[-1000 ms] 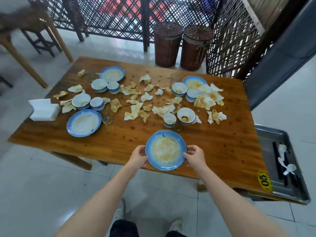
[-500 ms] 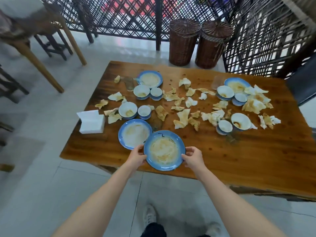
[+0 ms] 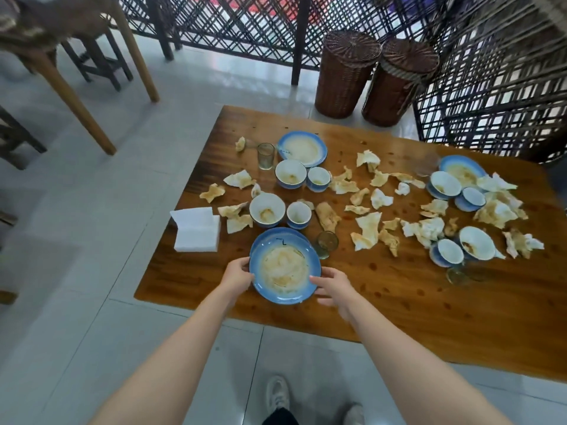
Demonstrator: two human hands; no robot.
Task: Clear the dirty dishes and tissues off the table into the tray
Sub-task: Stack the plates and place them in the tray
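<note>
A dirty blue-rimmed plate (image 3: 284, 266) sits near the table's front left edge, lying over a second blue plate (image 3: 299, 234) of which only the far rim shows. My left hand (image 3: 237, 276) grips its left rim. My right hand (image 3: 331, 286) holds its right rim, thumb on top, and is slightly blurred. Behind stand a dirty bowl (image 3: 266, 209) and a small cup (image 3: 298, 214). Crumpled stained tissues (image 3: 366, 230) lie scattered across the wooden table (image 3: 399, 296). The tray is out of view.
More bowls, cups and plates (image 3: 303, 148) stand at the back and right. Glasses (image 3: 327, 243) (image 3: 265, 155) stand among them. A stack of clean white napkins (image 3: 196, 230) lies at the left edge. Two wicker baskets (image 3: 346, 75) and chair legs (image 3: 76, 96) stand on the floor beyond.
Both hands carried the plate leftward along the front edge and set it over the other blue plate. The view swung left, and the tray left the frame.
</note>
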